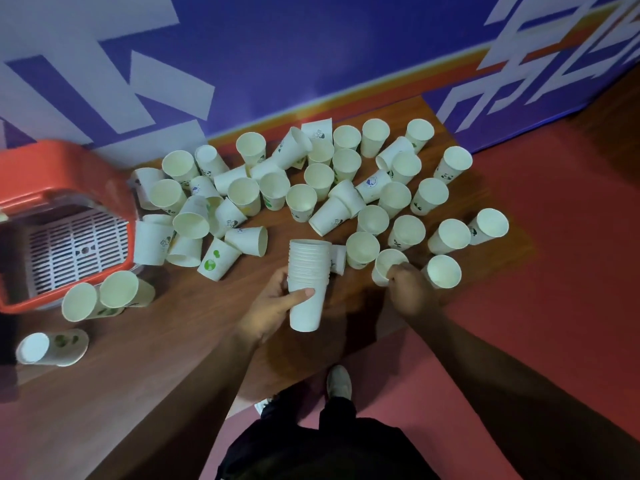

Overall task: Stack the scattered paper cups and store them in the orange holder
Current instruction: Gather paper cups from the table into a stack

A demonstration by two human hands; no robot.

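The person stands at the near edge of a brown wood-grain table [145,368]. The left hand [273,306] is closed around a stack of nested cups [307,282], fingers wrapped across its lower half; the stack is held upright just above the table, its ribbed column of rolled rims visible near the top. The right hand [410,289] pinches the near rim of a single upright cup [386,266], fingers closed on the lip, the cup's base apparently on the table.

The scattered paper cups [322,178] are thin, smooth, off-white, tapered cylinders with rolled rims. Several carry small printed motifs in green, blue or black. Most stand upright, mouths open; a good number lie on their sides or lean on neighbours, crowded from the centre of the table to its far right corner. A toppled cup [337,259] lies just behind the stack.

The orange holder [65,178] sits at the left edge, a glossy moulded plastic bin with rounded corners and a white slotted grille [78,251] inside. Cups press against its right wall, two tilted cups [104,297] lean at its near corner, and one lies alone [52,348] further forward.

Beyond the table runs a blue wall banner [311,46] with white lettering. Red floor [554,271] lies to the right.
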